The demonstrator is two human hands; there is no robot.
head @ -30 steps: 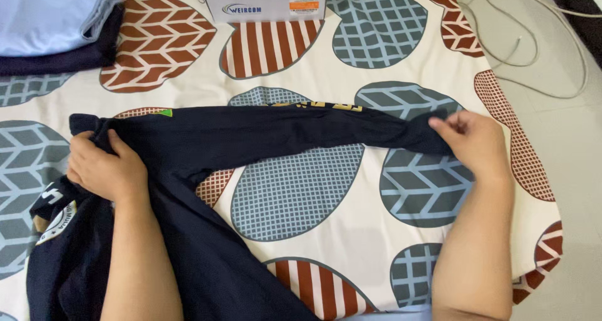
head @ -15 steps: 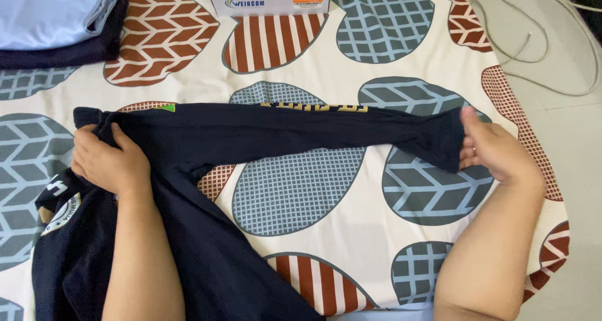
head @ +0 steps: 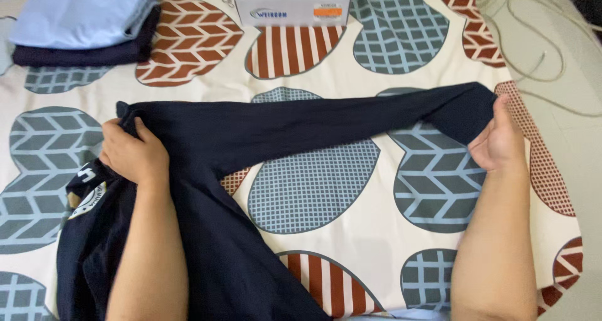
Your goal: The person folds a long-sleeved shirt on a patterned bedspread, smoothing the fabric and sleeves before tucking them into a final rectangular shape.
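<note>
A dark navy long-sleeved shirt (head: 207,233) lies across a bed sheet (head: 326,233) printed with large heart shapes in grey-blue grid, rust stripe and chevron patterns. The shirt's body is bunched at the lower left of the view, with a round white emblem (head: 88,198) showing near its left edge. 1 sleeve (head: 313,123) is stretched out flat to the right, running from the shoulder seam to the cuff.

The left hand (head: 132,155) presses down on the shoulder end of that sleeve, its fingers (head: 113,133) curled closed around a fold of the dark cloth. The right hand (head: 498,142) holds the cuff end (head: 467,111), which is lifted slightly off the sheet; its fingers are closed on the fabric, the thumb lying on the top edge.

At the upper left, well apart from the hands, sits a stack of 2 folded garments: a light blue one (head: 78,16) on top of a dark navy one (head: 88,54). A white cardboard box (head: 291,4) rests at the top centre of the bed. Pale cables (head: 533,38) loop on the floor at the upper right, beside the bed's edge.
</note>
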